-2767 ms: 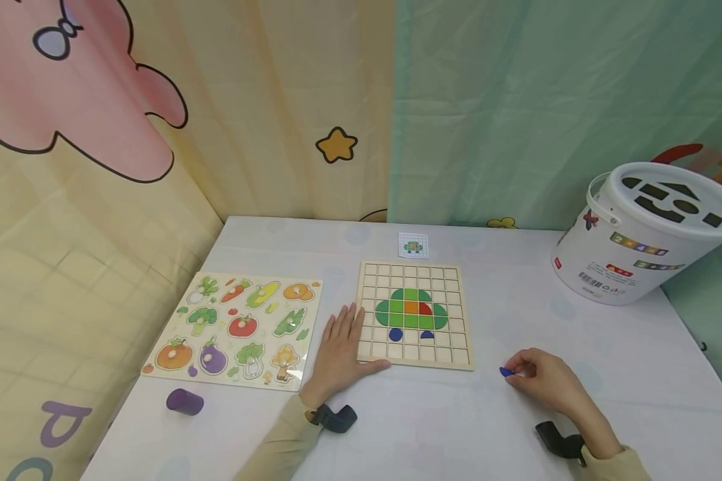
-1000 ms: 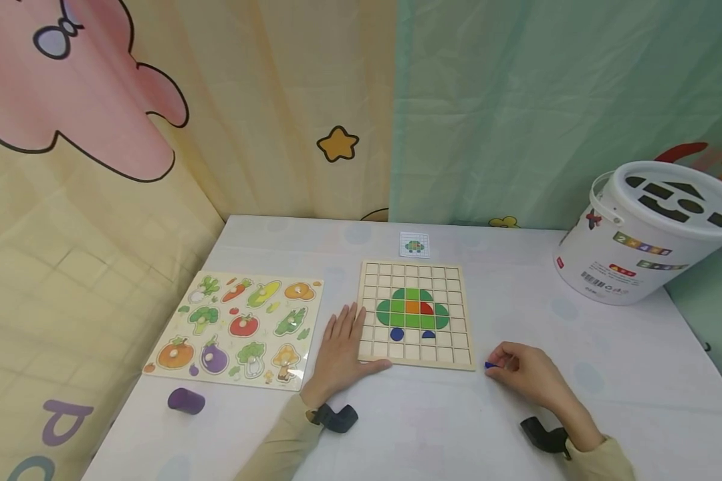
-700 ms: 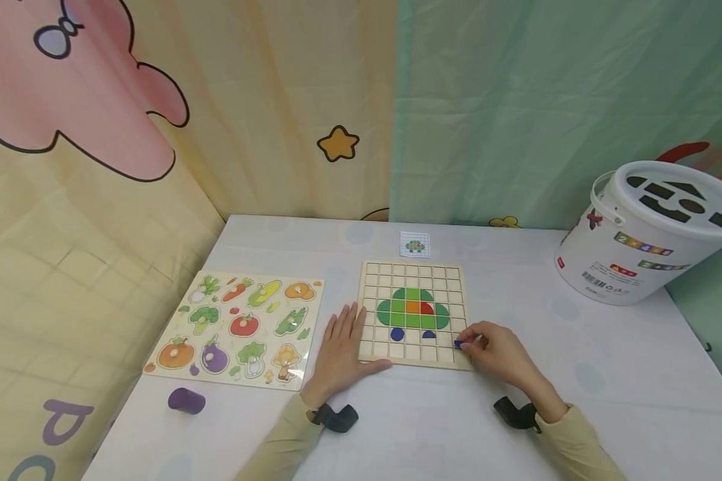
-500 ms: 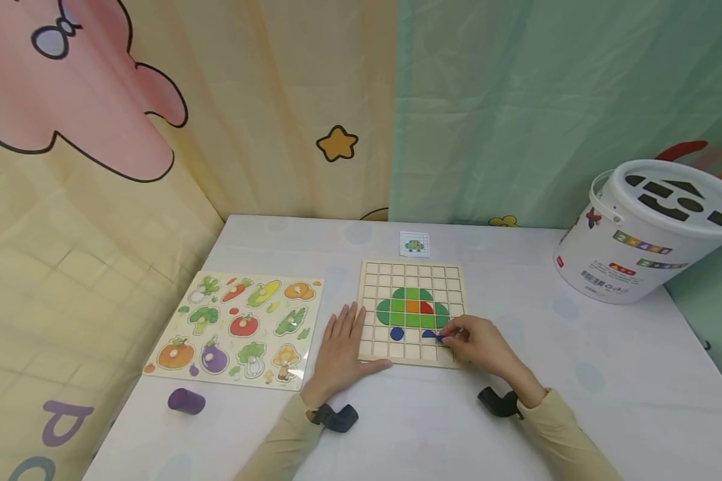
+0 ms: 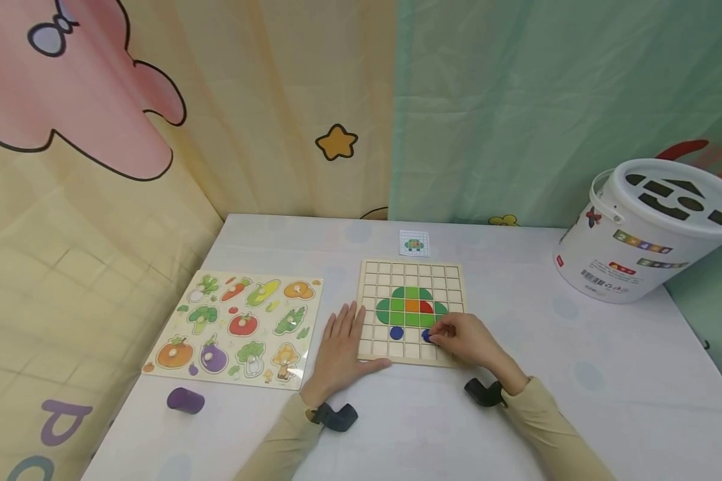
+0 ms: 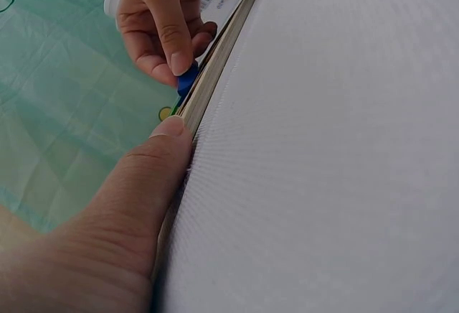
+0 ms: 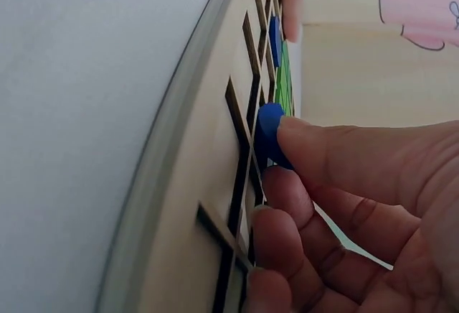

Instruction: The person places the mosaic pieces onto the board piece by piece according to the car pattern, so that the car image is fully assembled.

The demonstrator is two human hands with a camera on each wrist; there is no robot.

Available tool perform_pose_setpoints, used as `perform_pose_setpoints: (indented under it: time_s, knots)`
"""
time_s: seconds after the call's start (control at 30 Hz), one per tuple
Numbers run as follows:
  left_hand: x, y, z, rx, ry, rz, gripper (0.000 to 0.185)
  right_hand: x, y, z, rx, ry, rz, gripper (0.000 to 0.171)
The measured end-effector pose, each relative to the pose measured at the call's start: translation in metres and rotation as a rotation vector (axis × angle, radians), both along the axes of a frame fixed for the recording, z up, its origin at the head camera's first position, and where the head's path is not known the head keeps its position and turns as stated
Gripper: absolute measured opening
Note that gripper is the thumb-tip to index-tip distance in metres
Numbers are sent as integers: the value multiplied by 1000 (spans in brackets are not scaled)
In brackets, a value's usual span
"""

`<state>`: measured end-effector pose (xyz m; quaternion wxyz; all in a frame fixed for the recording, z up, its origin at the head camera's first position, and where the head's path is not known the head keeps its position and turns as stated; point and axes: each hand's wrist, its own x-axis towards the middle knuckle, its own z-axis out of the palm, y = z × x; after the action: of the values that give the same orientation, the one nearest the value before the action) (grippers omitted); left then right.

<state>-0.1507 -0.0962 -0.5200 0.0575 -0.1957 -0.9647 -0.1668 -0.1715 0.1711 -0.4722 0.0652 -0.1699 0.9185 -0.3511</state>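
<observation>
A wooden grid board (image 5: 451,275) carries a figure of green pieces (image 5: 420,319) with one orange piece (image 5: 412,305) and one red piece (image 5: 426,307). Beneath the figure on the left lies a blue circle (image 5: 396,333). My right hand (image 5: 466,339) pinches a blue half-circle piece (image 7: 270,128) between thumb and finger at the matching spot on the right, beside another blue half; the fingers partly cover that spot. My left hand (image 5: 339,354) lies with spread, straight fingers at the board's left edge, its thumb along the front edge.
A small printed card (image 5: 414,244) lies behind the board. To the left are a vegetable puzzle board (image 5: 265,364) and a purple cylinder (image 5: 185,401). A white lidded bucket (image 5: 614,267) stands at the back right. Curtains hang behind the table.
My right hand has carried the blue half-circle leftward from the table on the right onto the board, up against the other blue half. My left hand has stayed in place.
</observation>
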Motion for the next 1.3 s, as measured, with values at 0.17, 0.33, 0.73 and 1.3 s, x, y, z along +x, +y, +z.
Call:
perform_pose_setpoints:
  time_s: [0.17, 0.33, 0.73, 1.3]
  knots:
    - [0, 0, 0, 7, 7, -1, 111, -1, -4, 1, 5, -18, -29, 11]
    - [0, -1, 1, 8, 5, -1, 111, -1, -7, 1, -3, -27, -36, 13]
    - [-1, 0, -1, -8, -18, 3, 112, -1, -7, -1, 20, -15, -73, 15]
    - [0, -1, 0, -10, -7, -1, 111, -2, -9, 0, 45, 13, -49, 15]
